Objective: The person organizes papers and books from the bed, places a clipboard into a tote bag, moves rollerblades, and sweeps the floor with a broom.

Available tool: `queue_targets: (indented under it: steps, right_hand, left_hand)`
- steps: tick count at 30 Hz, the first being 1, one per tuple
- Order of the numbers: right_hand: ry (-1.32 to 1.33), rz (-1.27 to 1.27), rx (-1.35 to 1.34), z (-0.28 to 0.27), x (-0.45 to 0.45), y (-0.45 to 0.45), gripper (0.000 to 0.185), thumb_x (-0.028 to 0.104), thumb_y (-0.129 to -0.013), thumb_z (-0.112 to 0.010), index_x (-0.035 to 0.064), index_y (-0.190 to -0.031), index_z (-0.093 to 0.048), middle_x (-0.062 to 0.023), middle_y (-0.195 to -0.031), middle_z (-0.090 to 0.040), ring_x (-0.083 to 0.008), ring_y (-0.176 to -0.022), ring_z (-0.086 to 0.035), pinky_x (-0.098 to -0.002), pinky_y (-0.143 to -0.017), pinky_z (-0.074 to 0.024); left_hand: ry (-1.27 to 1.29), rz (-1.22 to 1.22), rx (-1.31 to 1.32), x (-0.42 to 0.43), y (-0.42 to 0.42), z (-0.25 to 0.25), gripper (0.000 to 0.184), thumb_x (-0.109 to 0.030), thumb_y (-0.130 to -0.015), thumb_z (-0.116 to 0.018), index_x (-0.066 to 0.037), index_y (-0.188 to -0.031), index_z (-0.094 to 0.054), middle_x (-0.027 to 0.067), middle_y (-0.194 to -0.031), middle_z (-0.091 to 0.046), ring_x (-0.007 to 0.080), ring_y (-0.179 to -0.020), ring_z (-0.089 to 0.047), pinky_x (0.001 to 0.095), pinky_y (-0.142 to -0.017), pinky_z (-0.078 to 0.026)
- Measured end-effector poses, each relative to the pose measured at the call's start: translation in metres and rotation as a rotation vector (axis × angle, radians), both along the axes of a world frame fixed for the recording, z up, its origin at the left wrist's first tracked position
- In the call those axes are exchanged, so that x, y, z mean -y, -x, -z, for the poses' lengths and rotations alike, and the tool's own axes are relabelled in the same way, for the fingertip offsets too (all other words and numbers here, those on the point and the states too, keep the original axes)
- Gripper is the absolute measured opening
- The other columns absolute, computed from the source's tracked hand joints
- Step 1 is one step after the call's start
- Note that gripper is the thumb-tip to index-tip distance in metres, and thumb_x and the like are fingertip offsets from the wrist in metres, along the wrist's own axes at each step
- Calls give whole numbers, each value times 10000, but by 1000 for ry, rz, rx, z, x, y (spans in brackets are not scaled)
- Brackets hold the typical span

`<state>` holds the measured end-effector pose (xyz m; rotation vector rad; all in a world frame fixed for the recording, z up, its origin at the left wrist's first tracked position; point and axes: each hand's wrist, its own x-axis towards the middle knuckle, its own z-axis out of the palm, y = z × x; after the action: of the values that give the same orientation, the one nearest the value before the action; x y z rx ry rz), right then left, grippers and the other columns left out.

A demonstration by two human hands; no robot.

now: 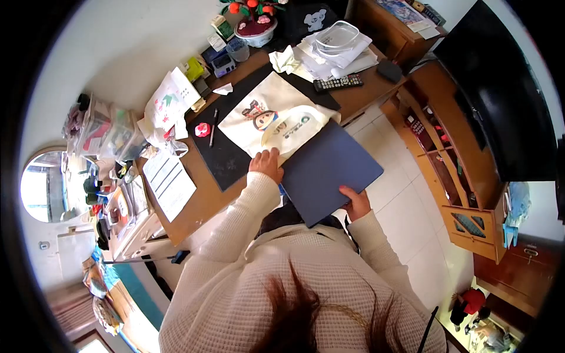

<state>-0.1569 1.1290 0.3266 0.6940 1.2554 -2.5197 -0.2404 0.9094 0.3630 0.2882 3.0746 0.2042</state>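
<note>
A cream canvas bag (247,117) printed with a cartoon figure and green lettering lies on the black desk mat. My left hand (268,166) pinches the bag's near edge, fingers curled over the fabric. My right hand (356,203) grips a dark blue folder (329,170) by its lower right edge, thumb on top. The folder is tilted and juts past the desk's front. Its upper left side meets the bag's edge; whether part of it sits inside the bag I cannot tell.
On the black mat (220,170) lie a pen (213,128) and a small red item (202,129). Printed sheets (169,182) are at the left. A remote control (338,83), papers and a clear plastic container (336,36) stand at the back right. A potted ornament (256,39) stands behind.
</note>
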Motion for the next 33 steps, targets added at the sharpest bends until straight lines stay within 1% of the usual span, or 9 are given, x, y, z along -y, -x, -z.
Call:
queue_targets:
  steps: [5, 7, 11, 13, 15, 21, 23, 26, 33]
  right_hand:
    - [17, -192, 51, 9, -12, 5, 578, 146, -615, -605, 36, -1094, -302, -124, -962, -460, -261, -806, -498, -369, -523, -470]
    - [-15, -186, -1, 4, -14, 3, 559, 127, -630, -586, 2, -1092, -297, -145, -1002, -440, -281, -801, -509, -409, -554, -475]
    - [60, -171, 15, 26, -15, 4, 578, 130, -624, -600, 42, -1112, -304, -111, -1026, -434, -267, -878, -471, -394, -553, -476]
    - [28, -158, 16, 47, -6, 3, 544, 126, -633, -593, 46, -1098, -323, -100, -1009, -446, -248, -868, -476, -390, -558, -479]
    - [-65, -240, 73, 54, 5, -1, 514, 134, -637, -593, 60, -1082, -346, -94, -994, -452, -234, -861, -479, -384, -549, -478]
    - [-2, -181, 142, 58, 26, -20, 482, 146, -660, -584, 83, -1076, -349, -88, -987, -455, -219, -823, -491, -350, -542, -479]
    - [9, -183, 184, 56, 33, -23, 488, 146, -662, -584, 83, -1082, -342, -85, -988, -455, -219, -820, -492, -345, -543, -479]
    - [40, -157, 167, 46, 40, -20, 491, 159, -672, -584, 67, -1085, -335, -94, -988, -457, -227, -812, -501, -339, -563, -475]
    - [-28, -188, 199, 55, 40, -21, 419, 190, -706, -551, 37, -1051, -369, -107, -982, -457, -235, -817, -498, -345, -599, -472]
  left_hand:
    - [22, 32, -42, -29, 28, 25, 315, -89, -605, -544, -79, -874, -380, 93, -831, -441, 283, -781, -483, 363, -631, -418]
    - [-226, 54, -88, -37, 35, 21, 262, -82, -613, -520, -74, -839, -389, 87, -773, -450, 292, -770, -487, 376, -622, -410]
    - [-270, -19, -465, -44, 26, -4, 210, -66, -604, -493, -68, -801, -419, 103, -670, -442, 288, -713, -456, 377, -629, -366]
    - [-81, 291, -434, -50, 11, 52, 218, -57, -595, -498, -44, -796, -416, 97, -677, -427, 271, -679, -433, 373, -634, -341]
    - [-330, 494, -7, -71, -29, 41, 294, -90, -610, -504, -2, -878, -423, 130, -840, -437, 284, -837, -426, 384, -739, -327]
    - [-258, -100, -51, -77, -21, 68, 526, -183, -702, -458, 22, -1143, -257, 162, -1223, -188, 277, -1155, -145, 387, -888, -229]
    - [-221, -224, -138, -77, -3, 64, 517, -179, -709, -449, 16, -1144, -248, 161, -1212, -217, 279, -1141, -188, 393, -872, -247]
    - [-250, 156, -137, -77, -9, 71, 424, -125, -685, -471, 9, -1068, -347, 139, -1152, -315, 286, -1090, -289, 409, -856, -256]
    - [-182, 57, -114, -43, -59, 59, 449, -203, -685, -497, 25, -1053, -374, 157, -1072, -382, 293, -1021, -341, 429, -841, -254]
